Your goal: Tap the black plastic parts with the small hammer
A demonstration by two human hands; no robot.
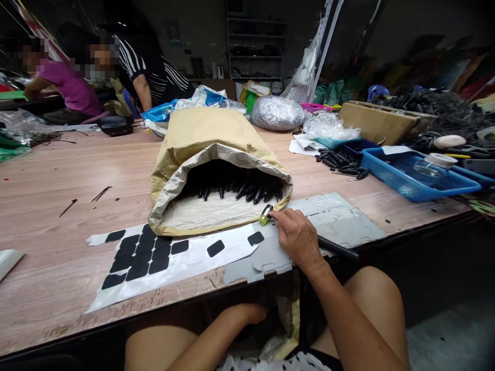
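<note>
My right hand (297, 234) is closed around a small mallet at the table's front edge. The mallet's head (266, 214) has a yellow-green face and points left, and its black handle (338, 248) sticks out to the right. Just beyond lies a tan woven sack (216, 129), its mouth toward me, with many black slender pieces (253, 190) inside. Below the table edge, my left hand (254, 312) reaches between my knees beside another tan sack (292, 319); shadow hides its fingers. Grey boards (332, 216) lie under the right hand.
A white sheet with black rounded-square stickers (143, 252) lies front left of the sack. At right are a blue tray (419, 175), loose black pieces (340, 162) and a cardboard box (382, 123). Two people (150, 72) sit at the far left.
</note>
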